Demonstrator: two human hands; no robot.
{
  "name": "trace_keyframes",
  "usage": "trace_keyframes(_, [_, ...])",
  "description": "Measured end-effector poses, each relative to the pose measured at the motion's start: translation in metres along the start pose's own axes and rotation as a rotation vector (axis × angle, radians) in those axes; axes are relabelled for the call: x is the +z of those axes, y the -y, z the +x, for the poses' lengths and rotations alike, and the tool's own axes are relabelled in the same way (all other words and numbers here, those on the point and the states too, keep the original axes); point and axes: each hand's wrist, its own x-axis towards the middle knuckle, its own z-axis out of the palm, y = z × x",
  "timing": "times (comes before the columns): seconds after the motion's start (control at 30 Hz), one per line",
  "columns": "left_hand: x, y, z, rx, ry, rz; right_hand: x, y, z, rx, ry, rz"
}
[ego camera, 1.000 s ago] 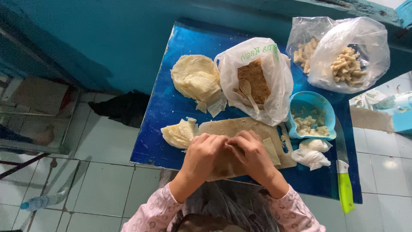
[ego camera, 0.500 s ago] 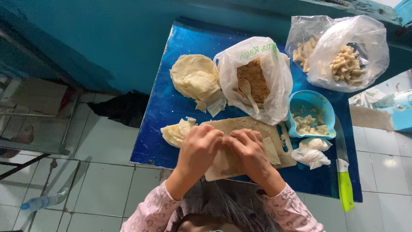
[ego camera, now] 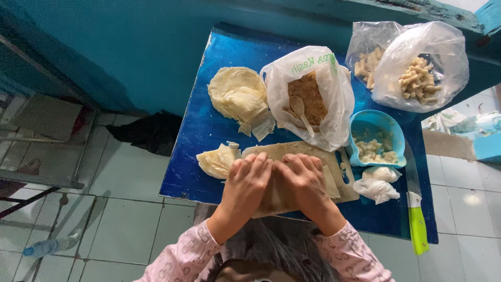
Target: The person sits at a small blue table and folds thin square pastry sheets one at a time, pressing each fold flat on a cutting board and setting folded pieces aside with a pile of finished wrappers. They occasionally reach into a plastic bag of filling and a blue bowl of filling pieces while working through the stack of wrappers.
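Left hand (ego camera: 249, 180) and right hand (ego camera: 304, 180): side by side, fingers curled down together, pressing a thin pastry wrapper (ego camera: 329, 183) on a wooden cutting board (ego camera: 292, 152) at the near edge of the blue surface (ego camera: 209, 120). Folded wrappers (ego camera: 216, 161) just left of the board; round wrapper stack (ego camera: 237, 95) beyond. White bag of brown filling with spoon (ego camera: 300, 108) behind the board. Blue bowl (ego camera: 377, 137) to the right; green-handled knife (ego camera: 416, 209) at far right.
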Motion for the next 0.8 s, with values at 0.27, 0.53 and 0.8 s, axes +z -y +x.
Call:
trace_keyframes(0.27, [0.014, 0.004, 0.012, -0.147, -0.104, -0.481, 0.000, -0.002, 0.005, -0.002, 0.069, -0.004])
trace_keyframes(0.53, [0.021, 0.013, 0.017, -0.145, -0.058, -0.519, -0.003, -0.001, 0.010, 0.029, -0.044, 0.064])
trace_keyframes(0.8, [-0.010, 0.032, 0.002, -0.290, -0.280, -0.413, -0.004, -0.002, 0.016, -0.075, 0.033, -0.121])
